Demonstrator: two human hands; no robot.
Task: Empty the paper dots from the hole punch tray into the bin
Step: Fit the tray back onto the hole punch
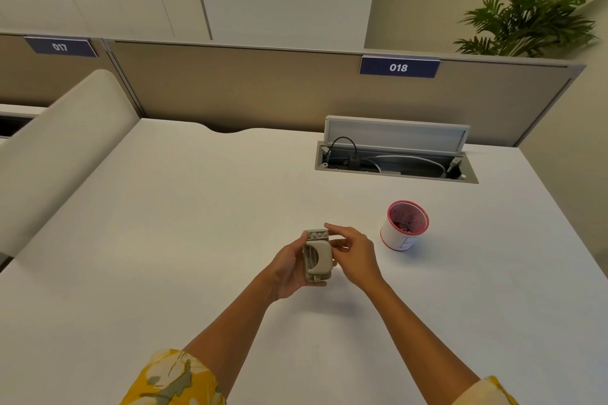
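Observation:
A small beige hole punch is held above the white desk, its long side pointing away from me. My left hand grips it from the left and underneath. My right hand touches its right side, with the fingertips on the far end and the edge. A small round bin, white with a red rim, stands on the desk to the right of my hands, a short gap away. Something dark lies inside the bin. The punch's tray and any paper dots are hidden.
An open cable hatch with wires is set into the desk behind the bin. A beige partition with a sign reading 018 closes the far edge. A padded divider stands at the left, and a plant at the far right.

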